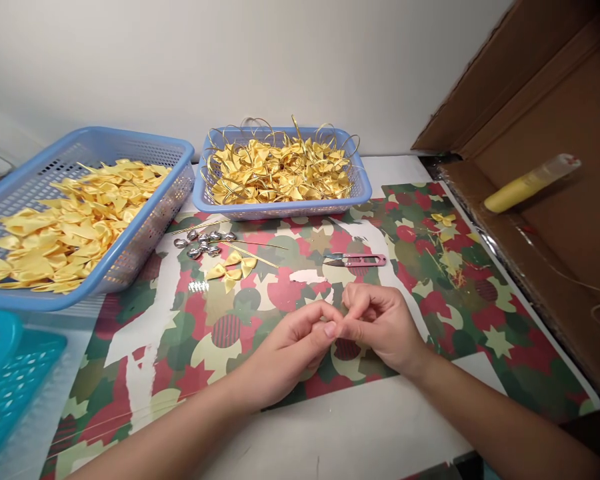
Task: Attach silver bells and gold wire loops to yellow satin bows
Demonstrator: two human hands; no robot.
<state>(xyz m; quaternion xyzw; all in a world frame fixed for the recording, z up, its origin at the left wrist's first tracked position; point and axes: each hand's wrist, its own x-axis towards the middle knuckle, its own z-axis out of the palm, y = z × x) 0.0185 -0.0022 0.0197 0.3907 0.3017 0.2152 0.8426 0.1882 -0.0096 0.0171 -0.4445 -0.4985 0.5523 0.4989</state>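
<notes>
My left hand (300, 347) and my right hand (377, 327) meet fingertip to fingertip over the patterned paper (260, 313). Both are pinched closed; whatever lies between the fingertips is hidden or too small to make out. Beyond them lie pink-handled thread snips (363, 260). Up and to the left are a few yellow satin bows (233, 273), a cluster of silver bells (194, 253) and some gold cords (253, 255).
A blue basket of yellow bows (95, 283) stands at the left, another with bows and gold loops (280, 212) at the back. A teal basket (45, 353) is at lower left. Thread scraps (455, 273) lie right, beside a cardboard box (540, 267) with a yellow tube (525, 187).
</notes>
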